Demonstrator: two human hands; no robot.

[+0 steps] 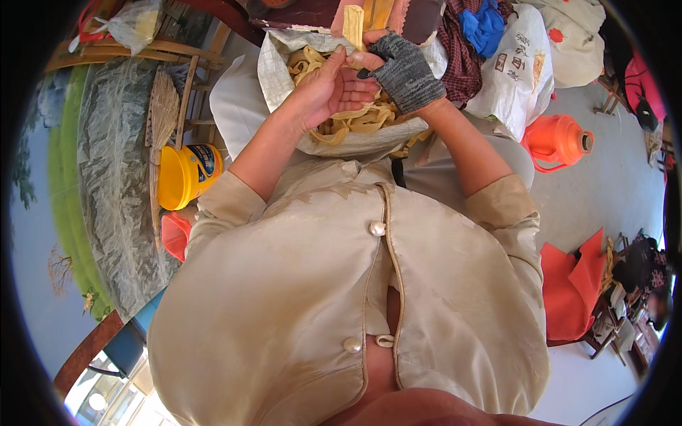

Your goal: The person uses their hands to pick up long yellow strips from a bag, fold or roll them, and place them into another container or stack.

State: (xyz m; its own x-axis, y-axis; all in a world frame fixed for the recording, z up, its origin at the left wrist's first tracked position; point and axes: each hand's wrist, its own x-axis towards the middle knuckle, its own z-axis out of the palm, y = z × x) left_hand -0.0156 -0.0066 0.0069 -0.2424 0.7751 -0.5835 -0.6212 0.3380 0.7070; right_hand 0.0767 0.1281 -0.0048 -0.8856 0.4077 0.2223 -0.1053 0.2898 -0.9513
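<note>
A flat pale-yellow strip (353,25), seemingly of plaited straw, stands up from between my two hands. My left hand (335,88) is bare, palm up, with its thumb at the strip's lower end and its other fingers loosely curled. On my right hand (407,72) is a dark grey knitted fingerless glove; its thumb and forefinger grip the strip from the right side. Beneath both hands, a white woven sack (274,61) lies open across my lap. Long loops of yellowish flat braid (367,121) fill it, partly hidden by my hands.
Ahead lie a pink cloth (341,20) and a dark board (298,16). To the right are a checked cloth (463,58), a blue cloth (484,29), a printed white sack (514,80) and an orange thermos flask (559,141). Leftward are a yellow bucket (178,175) and a straw broom (164,109).
</note>
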